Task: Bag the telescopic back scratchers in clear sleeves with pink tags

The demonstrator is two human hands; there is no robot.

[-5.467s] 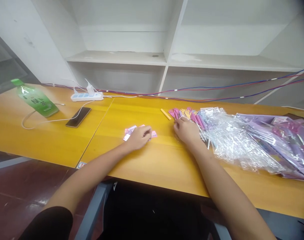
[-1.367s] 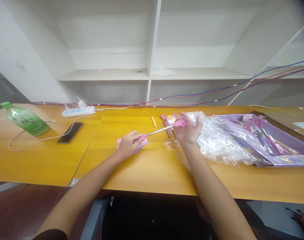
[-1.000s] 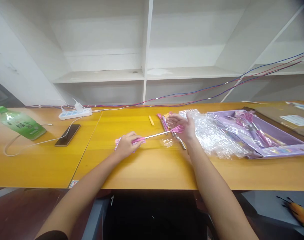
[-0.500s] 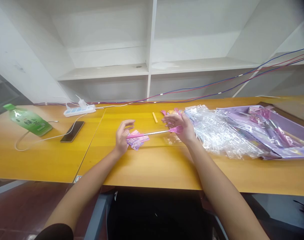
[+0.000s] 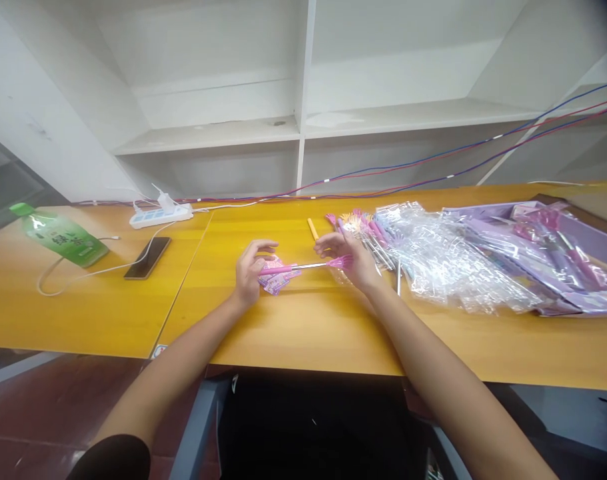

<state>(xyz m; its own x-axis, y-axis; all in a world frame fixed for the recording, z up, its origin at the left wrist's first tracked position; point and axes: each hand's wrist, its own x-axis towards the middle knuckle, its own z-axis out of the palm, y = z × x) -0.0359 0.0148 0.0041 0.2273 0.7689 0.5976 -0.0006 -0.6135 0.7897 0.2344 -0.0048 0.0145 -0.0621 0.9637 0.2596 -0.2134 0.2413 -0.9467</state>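
Note:
A back scratcher [image 5: 310, 266] with a pink grip, a metal rod and a pink claw head lies level between my hands. My left hand [image 5: 250, 272] is closed around the pink grip end. At the other end, my right hand [image 5: 356, 261] has its fingers stretched out and its palm against the claw head, not wrapped round it. Small pink and purple printed cards [image 5: 276, 283] lie on the table under the grip. Just beyond my right hand is a heap of more back scratchers [image 5: 366, 230] with pink, purple and yellow heads.
Clear plastic sleeves [image 5: 448, 267] are piled right of the heap. Beside them stands a purple box [image 5: 573, 308] holding wrapped back scratchers. A yellow stick [image 5: 312, 229] lies farther back. On the left are a green bottle [image 5: 66, 237], a phone [image 5: 148, 258] and a power strip [image 5: 162, 215].
My right hand has moved left toward my left hand together with the claw head. Less of the metal rod shows, so the back scratcher is shorter. The view has shifted slightly.

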